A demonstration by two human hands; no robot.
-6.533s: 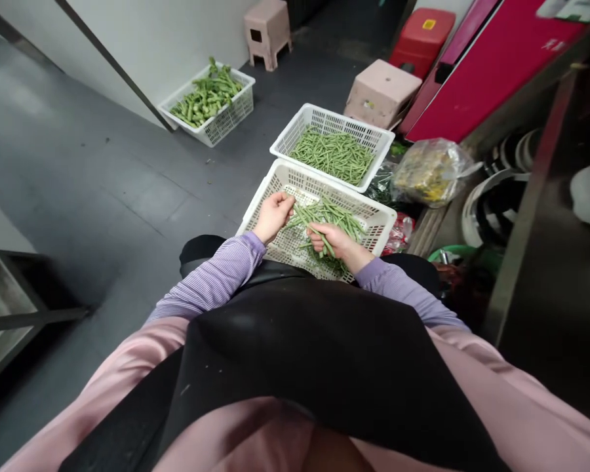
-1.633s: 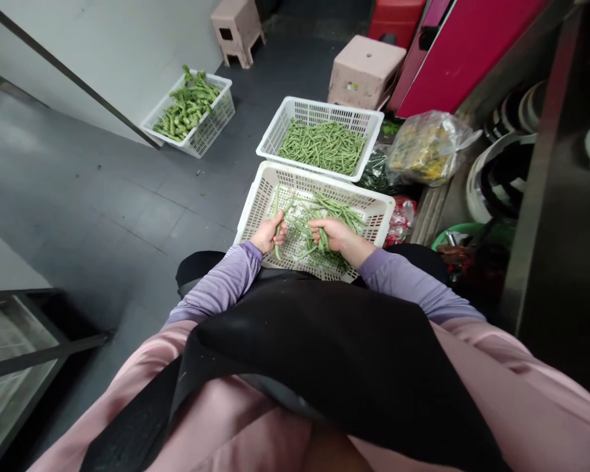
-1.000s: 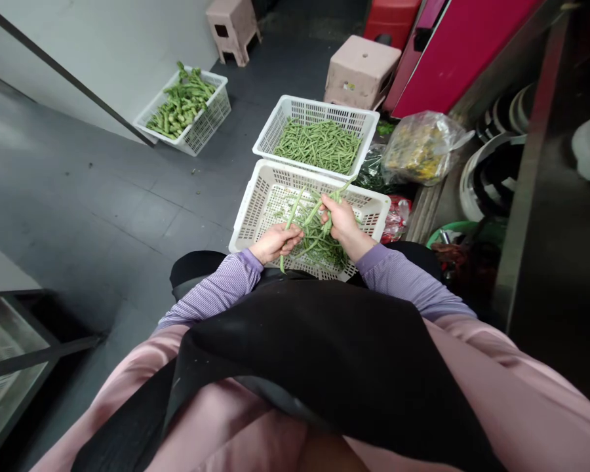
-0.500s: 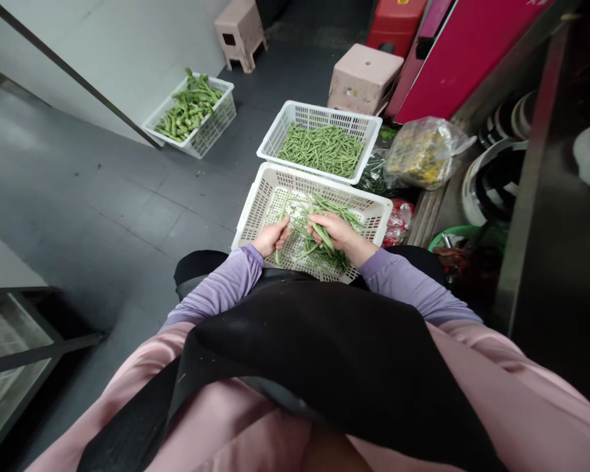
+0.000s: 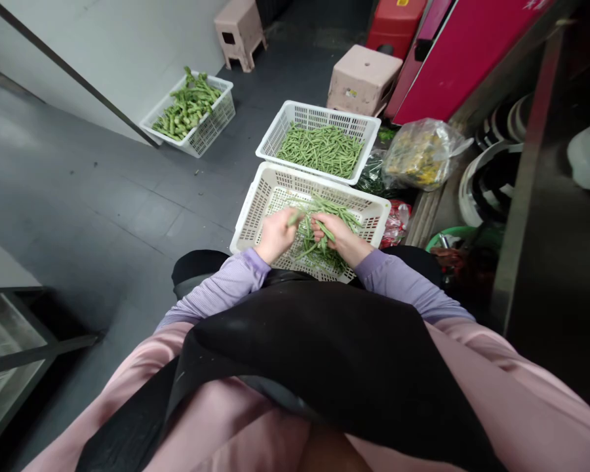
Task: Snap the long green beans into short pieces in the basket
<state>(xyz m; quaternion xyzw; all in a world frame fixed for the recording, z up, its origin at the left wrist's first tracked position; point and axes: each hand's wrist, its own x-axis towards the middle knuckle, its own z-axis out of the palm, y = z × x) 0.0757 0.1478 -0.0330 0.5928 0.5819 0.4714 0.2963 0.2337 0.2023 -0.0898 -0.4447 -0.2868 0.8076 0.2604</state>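
Both hands are over the near white basket (image 5: 250, 216), which holds long green beans (image 5: 341, 213) and a heap of bean scraps. My right hand (image 5: 341, 236) is closed around several green beans (image 5: 325, 231), their ends poking out below the fingers. Close to it on the left is my left hand (image 5: 278, 235), blurred by motion, with its fingers bent together and a green bean (image 5: 295, 217) showing at the fingertips. Just beyond, a second white basket (image 5: 274, 131) holds a pile of short green bean pieces (image 5: 324, 149).
A white basket (image 5: 204, 139) of thick green stalks (image 5: 184, 111) stands by the wall. Beige stools (image 5: 364, 72) are at the back. On the right lie a clear plastic bag (image 5: 420, 154) with yellow-green contents, white buckets (image 5: 469, 190) and a metal counter edge (image 5: 526, 196).
My left hand has moved up and turned toward my right hand. The long bean that hung below its fingers no longer shows there. My right hand stays in place with its beans.
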